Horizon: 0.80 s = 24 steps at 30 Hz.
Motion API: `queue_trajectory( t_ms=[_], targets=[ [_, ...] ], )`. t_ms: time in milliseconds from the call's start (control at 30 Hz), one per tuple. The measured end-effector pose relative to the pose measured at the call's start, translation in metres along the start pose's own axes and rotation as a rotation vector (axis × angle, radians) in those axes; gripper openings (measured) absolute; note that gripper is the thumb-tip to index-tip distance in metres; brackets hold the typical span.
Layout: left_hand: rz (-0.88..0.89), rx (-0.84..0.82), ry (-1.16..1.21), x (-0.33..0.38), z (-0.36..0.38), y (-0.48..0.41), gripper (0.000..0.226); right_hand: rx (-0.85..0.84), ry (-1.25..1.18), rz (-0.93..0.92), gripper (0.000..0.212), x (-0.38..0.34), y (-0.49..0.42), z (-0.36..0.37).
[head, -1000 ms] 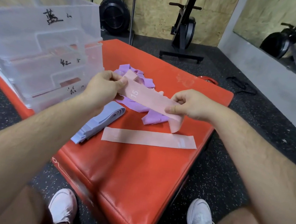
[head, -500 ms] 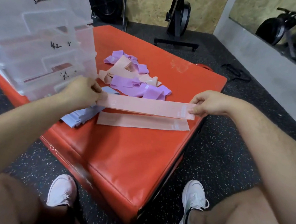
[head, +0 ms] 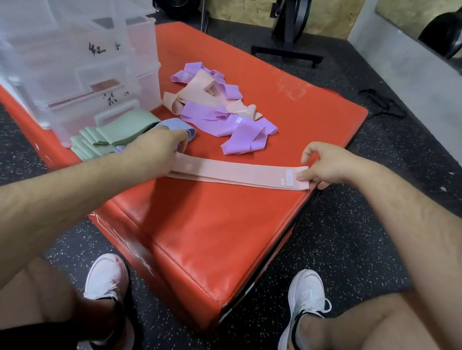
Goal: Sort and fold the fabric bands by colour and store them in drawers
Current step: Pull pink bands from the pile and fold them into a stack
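Note:
A pink band (head: 236, 172) lies stretched flat on the red mat (head: 205, 230), on top of a second pink band whose edge shows just below it. My left hand (head: 153, 153) presses its left end and my right hand (head: 322, 166) pinches its right end near the mat's edge. Behind them lies a loose pile of purple bands (head: 238, 129) mixed with pink bands (head: 202, 91). Folded green bands (head: 105, 135) and a blue band (head: 177, 126) rest beside my left hand. Clear plastic drawers (head: 73, 45) with handwritten labels stand at the left.
The mat sits on dark speckled gym floor (head: 364, 221). My two white shoes (head: 306, 308) are by its near corner. Exercise machines (head: 291, 21) and a grey wall stand behind.
Both hands have lowered the pink band they held in the air and laid it onto the pink band that was lying on the mat. The view has tilted downward.

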<state>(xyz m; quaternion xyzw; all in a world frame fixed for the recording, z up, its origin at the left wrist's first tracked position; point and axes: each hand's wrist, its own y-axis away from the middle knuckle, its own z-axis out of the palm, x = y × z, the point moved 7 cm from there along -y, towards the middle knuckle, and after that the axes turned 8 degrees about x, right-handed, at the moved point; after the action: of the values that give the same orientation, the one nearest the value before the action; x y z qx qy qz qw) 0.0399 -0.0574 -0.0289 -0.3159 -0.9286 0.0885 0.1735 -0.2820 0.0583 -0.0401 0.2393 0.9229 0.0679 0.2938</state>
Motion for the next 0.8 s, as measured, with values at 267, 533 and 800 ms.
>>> queue_trajectory(
  t_ms=[267,533,800],
  targets=[
    [-0.064,-0.166,-0.197,-0.004,0.012,-0.001,0.022,0.023,0.053,-0.018,0.022,-0.001,-0.002,0.007],
    [-0.036,-0.064,-0.206,0.005,0.001,0.006,0.020,0.004,0.113,-0.054,0.009,0.001,-0.001,0.009],
    [-0.046,-0.184,-0.199,0.002,0.008,0.008,0.021,0.025,0.230,-0.107,0.010,-0.002,0.003,0.005]
  ],
)
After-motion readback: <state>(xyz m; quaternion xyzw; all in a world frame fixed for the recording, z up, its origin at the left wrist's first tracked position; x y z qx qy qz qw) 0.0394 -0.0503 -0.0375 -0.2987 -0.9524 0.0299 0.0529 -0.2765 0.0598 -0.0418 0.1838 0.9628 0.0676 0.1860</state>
